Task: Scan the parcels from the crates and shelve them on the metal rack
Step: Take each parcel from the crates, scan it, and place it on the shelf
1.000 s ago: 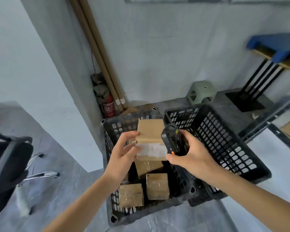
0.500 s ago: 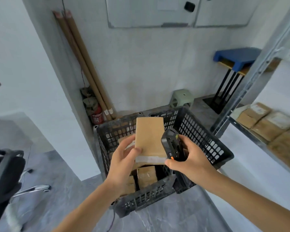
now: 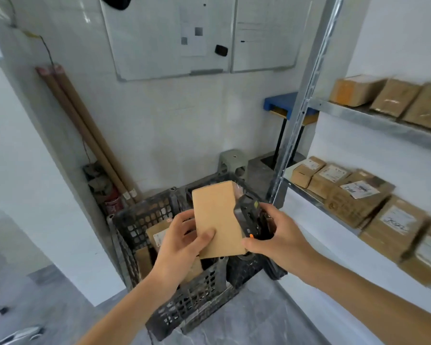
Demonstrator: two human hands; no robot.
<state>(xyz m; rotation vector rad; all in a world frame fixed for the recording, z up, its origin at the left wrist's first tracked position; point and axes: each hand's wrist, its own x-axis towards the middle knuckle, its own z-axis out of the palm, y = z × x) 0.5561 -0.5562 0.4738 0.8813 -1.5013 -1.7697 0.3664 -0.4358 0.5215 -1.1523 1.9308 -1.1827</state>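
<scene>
Left hand [image 3: 182, 241] grips a plain brown cardboard parcel [image 3: 217, 217], thumb across its near face, holding it over the black plastic lattice crate [image 3: 184, 305] on the grey floor, where more brown parcels [image 3: 157, 236] lie. Just beside the parcel's right edge, the right hand [image 3: 279, 235] is wrapped around a black handheld scanner with an orange button [image 3: 248, 220]. Farther right, the grey metal rack [image 3: 373, 118] carries taped cardboard parcels [image 3: 353, 195] on two shelves.

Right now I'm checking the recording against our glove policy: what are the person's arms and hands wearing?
Nothing shows on either one. The left hand and right hand are bare: no gloves, rings or watch visible. Both forearms are uncovered up to the frame edge, with no sleeve, strap or cable in sight.
</scene>
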